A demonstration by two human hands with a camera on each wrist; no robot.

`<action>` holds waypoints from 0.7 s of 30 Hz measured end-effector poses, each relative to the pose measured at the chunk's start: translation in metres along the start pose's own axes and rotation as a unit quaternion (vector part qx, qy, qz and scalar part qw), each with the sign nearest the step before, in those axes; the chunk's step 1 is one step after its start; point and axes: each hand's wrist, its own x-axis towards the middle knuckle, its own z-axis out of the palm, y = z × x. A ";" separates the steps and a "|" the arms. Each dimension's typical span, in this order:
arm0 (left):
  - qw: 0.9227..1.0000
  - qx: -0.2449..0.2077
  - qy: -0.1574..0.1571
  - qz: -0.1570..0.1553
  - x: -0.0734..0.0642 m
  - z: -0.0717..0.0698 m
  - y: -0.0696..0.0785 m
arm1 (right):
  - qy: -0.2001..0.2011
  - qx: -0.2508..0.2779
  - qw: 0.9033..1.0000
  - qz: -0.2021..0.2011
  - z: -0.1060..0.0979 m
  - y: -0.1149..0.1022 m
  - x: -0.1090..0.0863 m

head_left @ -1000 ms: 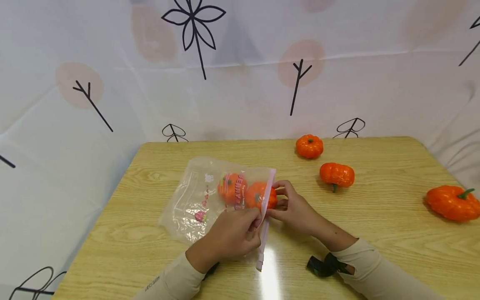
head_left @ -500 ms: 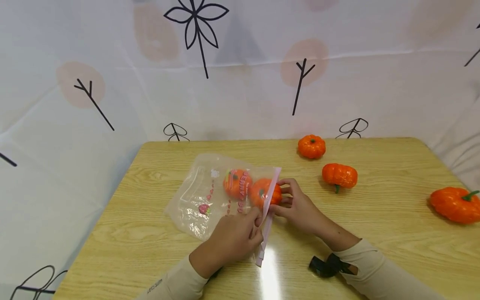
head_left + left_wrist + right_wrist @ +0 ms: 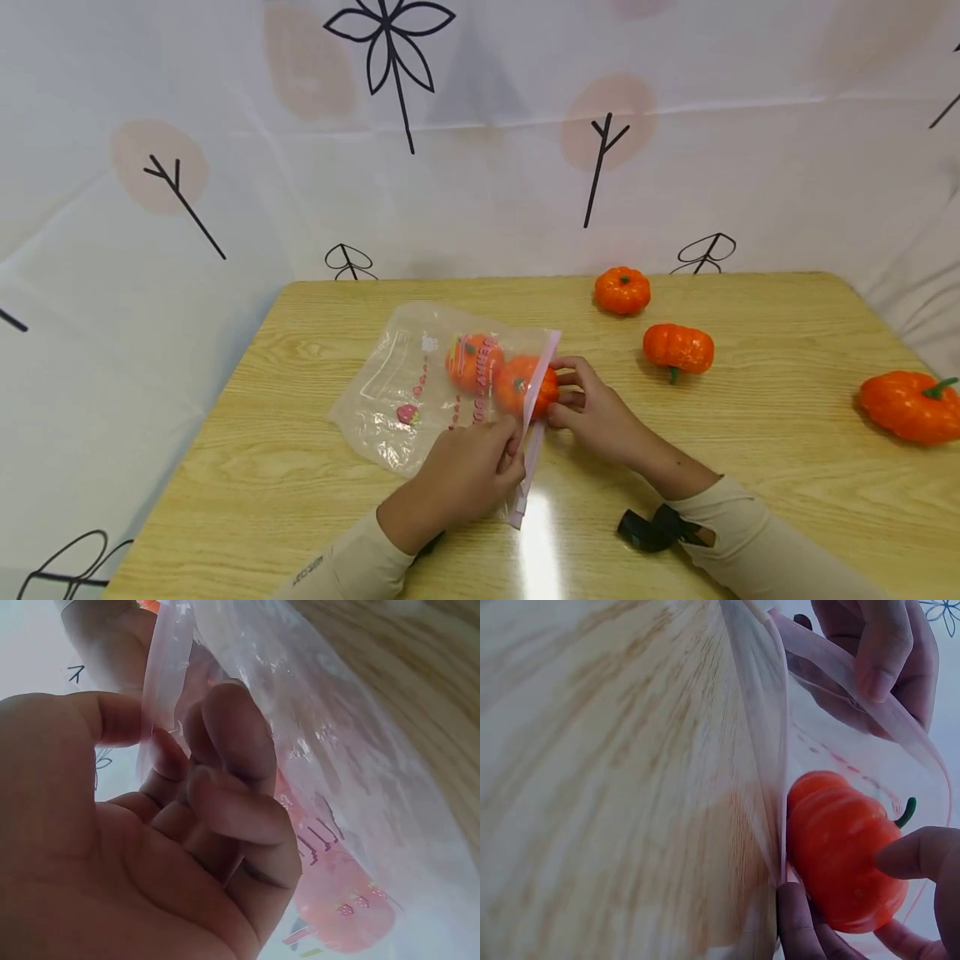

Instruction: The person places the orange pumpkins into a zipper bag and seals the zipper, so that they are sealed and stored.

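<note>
A clear zip bag [image 3: 378, 392] with pink print and a pink slider edge lies on the table in the head view, its mouth towards the right. My left hand [image 3: 465, 475] pinches the near side of that mouth between thumb and curled fingers. One small orange toy pumpkin [image 3: 471, 360] lies deeper inside the bag. Another toy pumpkin [image 3: 844, 847], green-stemmed, sits just within the opening. Around this second one my right hand [image 3: 596, 417] has its thumb and fingers, the thumb [image 3: 915, 855] touching its skin in the right wrist view. The bag's edge partly covers it in the head view.
Two loose toy pumpkins, one at the back [image 3: 622, 290] and one nearer [image 3: 678, 348], sit right of the bag. A flatter pumpkin [image 3: 911, 407] lies at the far right. The wooden table [image 3: 247, 433] meets a printed cloth [image 3: 480, 192] behind.
The bag and both hands have shifted slightly right and away from me. Over the last half second, the pumpkin at the mouth has moved a little further in, and the right thumb has drawn back slightly.
</note>
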 end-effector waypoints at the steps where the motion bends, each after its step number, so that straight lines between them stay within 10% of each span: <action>1: 1.000 0.000 0.002 0.002 0.000 0.000 0.000 | 0.001 -0.002 1.000 0.000 0.000 0.001 0.000; 21: 0.999 0.009 0.025 0.025 0.000 0.000 -0.001 | 0.001 -0.032 0.999 -0.026 -0.001 0.006 0.001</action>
